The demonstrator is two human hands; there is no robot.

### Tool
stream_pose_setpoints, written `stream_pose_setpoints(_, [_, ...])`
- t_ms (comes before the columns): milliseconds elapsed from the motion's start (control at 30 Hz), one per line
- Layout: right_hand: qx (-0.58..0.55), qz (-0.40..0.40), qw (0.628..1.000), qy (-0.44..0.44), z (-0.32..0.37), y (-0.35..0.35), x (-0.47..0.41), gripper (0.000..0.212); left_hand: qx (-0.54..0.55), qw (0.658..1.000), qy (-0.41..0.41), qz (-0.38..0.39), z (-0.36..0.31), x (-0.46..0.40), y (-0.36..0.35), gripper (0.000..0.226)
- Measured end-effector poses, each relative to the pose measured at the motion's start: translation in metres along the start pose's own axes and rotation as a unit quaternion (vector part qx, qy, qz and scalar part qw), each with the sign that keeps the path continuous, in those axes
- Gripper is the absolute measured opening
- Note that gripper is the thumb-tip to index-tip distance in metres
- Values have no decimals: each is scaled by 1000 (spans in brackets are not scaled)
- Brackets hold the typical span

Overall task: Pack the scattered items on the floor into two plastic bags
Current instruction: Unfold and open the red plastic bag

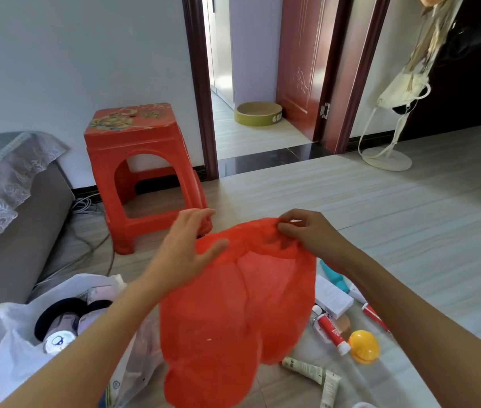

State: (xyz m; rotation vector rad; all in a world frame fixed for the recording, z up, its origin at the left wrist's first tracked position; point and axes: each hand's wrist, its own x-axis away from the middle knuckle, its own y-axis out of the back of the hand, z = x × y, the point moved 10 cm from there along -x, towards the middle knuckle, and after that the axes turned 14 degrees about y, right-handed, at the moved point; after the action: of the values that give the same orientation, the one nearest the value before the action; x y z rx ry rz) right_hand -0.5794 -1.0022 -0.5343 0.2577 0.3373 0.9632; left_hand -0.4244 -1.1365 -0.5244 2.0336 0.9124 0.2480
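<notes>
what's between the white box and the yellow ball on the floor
In the head view, a red-and-white tube lies between the white box and the yellow ball.

Two plastic bags, one red [233, 313] and one white [21, 343]; one stool [136, 160].
</notes>
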Motion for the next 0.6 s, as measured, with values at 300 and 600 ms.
stream_pose_setpoints(300, [223, -46, 973, 49, 3, 8, -7, 14, -4, 997, -49, -51, -42, 0, -14, 21])
stream_pose_setpoints(600, [319, 35, 944, -76, -33, -13, 10, 81, 26, 982, 135, -128, -8, -9, 14, 15])
